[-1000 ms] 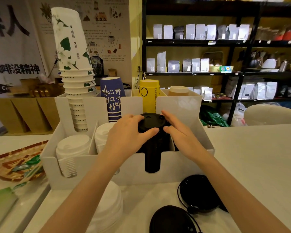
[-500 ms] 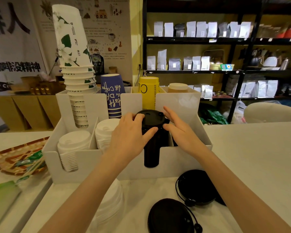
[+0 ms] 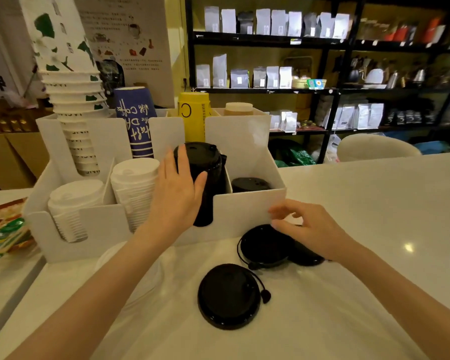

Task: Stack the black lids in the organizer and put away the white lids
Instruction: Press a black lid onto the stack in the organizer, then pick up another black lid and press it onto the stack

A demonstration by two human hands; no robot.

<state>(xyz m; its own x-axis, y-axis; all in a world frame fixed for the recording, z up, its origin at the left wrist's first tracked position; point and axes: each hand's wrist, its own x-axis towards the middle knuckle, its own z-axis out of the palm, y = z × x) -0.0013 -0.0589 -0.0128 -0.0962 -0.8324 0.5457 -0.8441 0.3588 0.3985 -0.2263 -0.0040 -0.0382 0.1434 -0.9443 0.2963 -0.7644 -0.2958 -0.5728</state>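
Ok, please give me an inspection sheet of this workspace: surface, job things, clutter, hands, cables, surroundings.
Surface: white counter, glossy.
Job's things: white organizer holds a tall black lid stack, a low black stack in the next compartment, and two white lid stacks. Loose black lids lie in front; a blurred white lid pile too.
Clutter: woven tray at left.
Hands: left hand open against the tall stack; right hand reaching over a loose lid, empty.
Cables: nothing seen.
Surroundings: paper cups, shelves of bags.
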